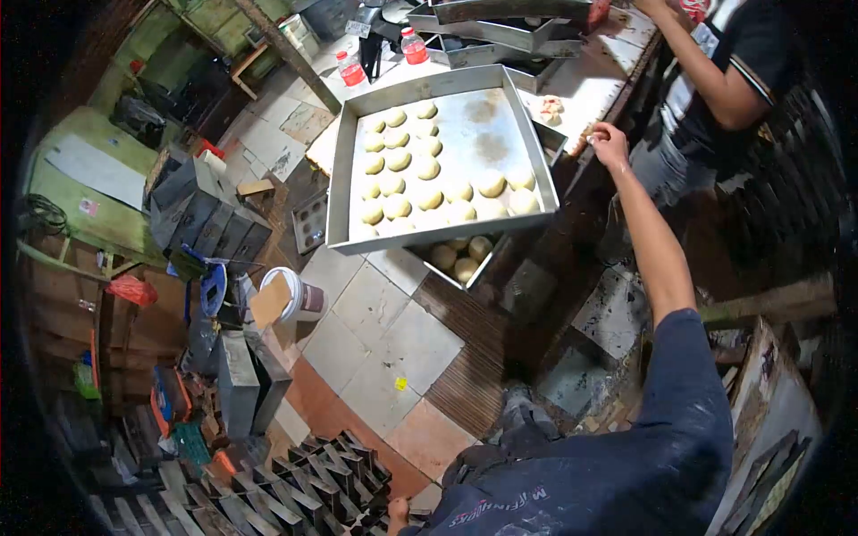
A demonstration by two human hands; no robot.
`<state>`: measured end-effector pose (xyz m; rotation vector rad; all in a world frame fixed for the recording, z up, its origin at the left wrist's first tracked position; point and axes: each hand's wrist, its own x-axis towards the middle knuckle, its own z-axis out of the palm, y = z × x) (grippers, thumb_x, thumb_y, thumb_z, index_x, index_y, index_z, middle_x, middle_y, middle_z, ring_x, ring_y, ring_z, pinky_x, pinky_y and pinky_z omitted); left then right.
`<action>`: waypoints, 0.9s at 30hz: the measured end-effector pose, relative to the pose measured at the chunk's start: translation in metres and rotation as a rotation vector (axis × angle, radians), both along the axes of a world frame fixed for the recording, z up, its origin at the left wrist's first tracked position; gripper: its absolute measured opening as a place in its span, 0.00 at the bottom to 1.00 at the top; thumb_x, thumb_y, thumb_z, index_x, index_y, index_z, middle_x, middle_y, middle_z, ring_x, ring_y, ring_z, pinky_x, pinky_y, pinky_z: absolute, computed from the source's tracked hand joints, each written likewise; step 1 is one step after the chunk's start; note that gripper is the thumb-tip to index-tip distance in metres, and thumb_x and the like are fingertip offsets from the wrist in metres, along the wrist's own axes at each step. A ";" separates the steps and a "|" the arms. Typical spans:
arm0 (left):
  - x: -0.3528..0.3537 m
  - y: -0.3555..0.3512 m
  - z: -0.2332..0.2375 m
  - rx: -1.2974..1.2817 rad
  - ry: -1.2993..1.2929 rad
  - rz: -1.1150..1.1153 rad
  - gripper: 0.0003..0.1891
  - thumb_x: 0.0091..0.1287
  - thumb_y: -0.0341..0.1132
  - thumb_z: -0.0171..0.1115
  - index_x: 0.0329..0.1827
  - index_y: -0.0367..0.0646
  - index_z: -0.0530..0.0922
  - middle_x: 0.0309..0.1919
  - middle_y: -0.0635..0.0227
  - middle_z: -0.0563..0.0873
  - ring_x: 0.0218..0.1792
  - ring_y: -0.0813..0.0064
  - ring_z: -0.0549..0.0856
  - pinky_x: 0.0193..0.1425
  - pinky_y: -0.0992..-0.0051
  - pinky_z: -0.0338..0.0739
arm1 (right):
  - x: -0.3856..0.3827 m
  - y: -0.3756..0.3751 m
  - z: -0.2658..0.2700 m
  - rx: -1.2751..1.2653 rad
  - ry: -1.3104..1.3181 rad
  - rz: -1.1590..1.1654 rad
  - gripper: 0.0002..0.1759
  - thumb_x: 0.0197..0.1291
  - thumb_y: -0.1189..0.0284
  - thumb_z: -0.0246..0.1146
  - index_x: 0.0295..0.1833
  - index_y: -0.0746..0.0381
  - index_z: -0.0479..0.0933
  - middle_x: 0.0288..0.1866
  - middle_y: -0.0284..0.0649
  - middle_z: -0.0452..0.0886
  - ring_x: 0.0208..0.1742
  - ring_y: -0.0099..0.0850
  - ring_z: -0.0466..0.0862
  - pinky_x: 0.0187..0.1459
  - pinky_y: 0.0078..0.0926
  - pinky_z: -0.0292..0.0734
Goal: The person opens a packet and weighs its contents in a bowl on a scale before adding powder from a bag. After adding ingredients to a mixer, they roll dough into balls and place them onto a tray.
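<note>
My right hand (610,143) reaches out on a long bare arm to the edge of the white worktable (590,85), fingers curled shut; nothing shows in them. A lump of dough (550,109) lies on the table just left of the hand. Left of that sits a large metal tray (438,234) with several pale dough balls (429,195) in rows. Under its near corner a second tray (487,268) pokes out with more dough balls. My left hand is out of sight.
Another person in a dark shirt (742,62) stands at the table's far right. Metal pans (500,31) and two red-capped bottles (350,68) stand at the back. On the tiled floor are a white bucket (299,299) and stacked metal moulds (313,482).
</note>
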<state>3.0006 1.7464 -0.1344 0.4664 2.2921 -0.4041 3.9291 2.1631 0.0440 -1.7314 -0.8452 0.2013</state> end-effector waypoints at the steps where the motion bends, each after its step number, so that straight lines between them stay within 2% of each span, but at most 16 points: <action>1: 0.003 -0.003 0.013 -0.002 0.010 0.013 0.15 0.63 0.38 0.54 0.38 0.33 0.81 0.35 0.47 0.84 0.36 0.56 0.80 0.42 0.57 0.73 | 0.007 0.017 0.001 -0.129 -0.066 -0.001 0.22 0.44 0.74 0.69 0.49 0.59 0.77 0.38 0.37 0.83 0.38 0.26 0.82 0.43 0.27 0.78; 2: -0.001 -0.013 0.023 -0.062 0.005 -0.458 0.14 0.63 0.38 0.54 0.37 0.37 0.82 0.30 0.55 0.82 0.31 0.62 0.79 0.38 0.60 0.72 | 0.012 0.036 0.005 -0.252 -0.137 -0.002 0.28 0.43 0.72 0.70 0.54 0.58 0.74 0.42 0.39 0.83 0.42 0.30 0.83 0.46 0.30 0.78; 3: -0.001 -0.016 0.028 -0.128 -0.001 -0.928 0.13 0.62 0.39 0.53 0.36 0.40 0.83 0.24 0.63 0.80 0.27 0.68 0.77 0.35 0.63 0.72 | 0.024 0.054 -0.002 -0.318 -0.129 0.063 0.38 0.38 0.70 0.73 0.60 0.56 0.68 0.50 0.43 0.80 0.50 0.38 0.81 0.51 0.36 0.76; 4: 0.006 -0.023 0.038 -0.077 -0.025 -0.790 0.13 0.62 0.39 0.53 0.36 0.40 0.83 0.24 0.63 0.80 0.27 0.68 0.77 0.35 0.63 0.72 | 0.033 0.069 -0.010 -0.311 -0.182 0.113 0.44 0.35 0.70 0.74 0.63 0.56 0.63 0.54 0.45 0.79 0.53 0.44 0.79 0.54 0.38 0.74; 5: 0.018 -0.022 0.042 -0.055 -0.024 -0.523 0.13 0.62 0.39 0.54 0.36 0.40 0.83 0.24 0.62 0.80 0.27 0.67 0.77 0.35 0.63 0.72 | 0.038 0.082 -0.015 -0.330 -0.221 0.124 0.48 0.33 0.70 0.75 0.65 0.55 0.61 0.55 0.46 0.78 0.54 0.47 0.78 0.55 0.39 0.73; 6: 0.028 -0.019 0.046 -0.058 -0.010 -0.351 0.13 0.62 0.39 0.54 0.36 0.39 0.83 0.25 0.62 0.81 0.27 0.67 0.77 0.35 0.63 0.72 | 0.042 0.094 -0.018 -0.346 -0.261 0.131 0.52 0.31 0.69 0.76 0.67 0.55 0.58 0.56 0.46 0.78 0.55 0.49 0.76 0.57 0.41 0.72; 7: 0.037 -0.016 0.050 -0.059 0.002 -0.292 0.13 0.62 0.39 0.54 0.35 0.39 0.83 0.25 0.62 0.81 0.27 0.66 0.77 0.35 0.62 0.72 | 0.045 0.105 -0.022 -0.347 -0.256 0.141 0.52 0.31 0.69 0.76 0.67 0.55 0.58 0.56 0.46 0.78 0.55 0.49 0.76 0.57 0.41 0.72; 10: 0.056 -0.005 0.057 -0.059 0.009 -0.215 0.14 0.61 0.40 0.54 0.35 0.39 0.82 0.25 0.60 0.81 0.28 0.65 0.78 0.36 0.62 0.72 | 0.054 0.131 -0.032 -0.535 -0.394 0.101 0.65 0.24 0.66 0.79 0.73 0.51 0.49 0.61 0.48 0.75 0.59 0.52 0.72 0.65 0.43 0.63; 12: 0.062 -0.001 0.064 -0.058 0.008 -0.192 0.14 0.61 0.40 0.54 0.34 0.38 0.82 0.25 0.59 0.81 0.28 0.64 0.78 0.36 0.61 0.72 | 0.051 0.138 -0.023 -0.504 -0.401 0.126 0.64 0.22 0.63 0.78 0.71 0.51 0.52 0.57 0.45 0.77 0.57 0.50 0.73 0.62 0.43 0.64; 14: 0.062 0.001 0.069 -0.051 0.012 -0.176 0.14 0.61 0.40 0.54 0.34 0.38 0.82 0.25 0.59 0.81 0.29 0.63 0.78 0.37 0.61 0.72 | 0.045 0.140 -0.014 -0.516 -0.451 0.102 0.59 0.24 0.60 0.77 0.68 0.52 0.56 0.51 0.41 0.79 0.55 0.45 0.74 0.56 0.42 0.66; 15: 0.063 0.000 0.068 -0.050 0.010 -0.176 0.14 0.61 0.40 0.54 0.34 0.38 0.82 0.26 0.58 0.81 0.29 0.63 0.78 0.37 0.61 0.72 | 0.045 0.142 -0.017 -0.441 -0.493 0.075 0.48 0.30 0.58 0.74 0.62 0.54 0.63 0.42 0.38 0.81 0.52 0.39 0.77 0.53 0.42 0.65; 16: 0.063 0.000 0.069 -0.047 0.009 -0.171 0.14 0.61 0.40 0.54 0.34 0.38 0.82 0.26 0.58 0.81 0.29 0.62 0.79 0.37 0.60 0.72 | 0.046 0.143 -0.017 -0.446 -0.492 0.078 0.48 0.30 0.58 0.74 0.62 0.54 0.63 0.42 0.38 0.81 0.52 0.39 0.77 0.53 0.42 0.65; 18: 0.059 -0.001 0.070 -0.038 0.002 -0.175 0.14 0.60 0.40 0.55 0.33 0.37 0.82 0.26 0.57 0.81 0.29 0.62 0.79 0.37 0.60 0.72 | 0.049 0.145 -0.015 -0.351 -0.465 0.096 0.41 0.33 0.59 0.73 0.57 0.54 0.66 0.37 0.35 0.80 0.49 0.37 0.78 0.51 0.41 0.65; 19: 0.057 -0.001 0.068 -0.031 -0.003 -0.173 0.14 0.60 0.40 0.55 0.33 0.37 0.82 0.26 0.56 0.81 0.30 0.61 0.79 0.38 0.60 0.72 | 0.049 0.142 -0.014 -0.302 -0.463 0.100 0.36 0.34 0.59 0.72 0.53 0.55 0.69 0.32 0.35 0.78 0.42 0.36 0.80 0.47 0.38 0.69; 23: 0.048 0.003 0.059 0.004 -0.021 -0.170 0.15 0.60 0.40 0.55 0.32 0.36 0.82 0.26 0.55 0.82 0.30 0.59 0.79 0.38 0.59 0.72 | 0.038 0.128 0.003 -0.306 -0.399 0.070 0.36 0.34 0.59 0.72 0.52 0.56 0.69 0.32 0.36 0.78 0.37 0.38 0.81 0.41 0.37 0.72; 27: 0.036 0.016 0.043 0.040 -0.053 -0.208 0.15 0.59 0.41 0.55 0.31 0.36 0.81 0.27 0.53 0.82 0.31 0.58 0.80 0.39 0.58 0.73 | 0.007 0.085 0.018 -0.120 -0.408 0.001 0.32 0.36 0.61 0.72 0.51 0.56 0.70 0.31 0.37 0.78 0.33 0.40 0.81 0.38 0.38 0.75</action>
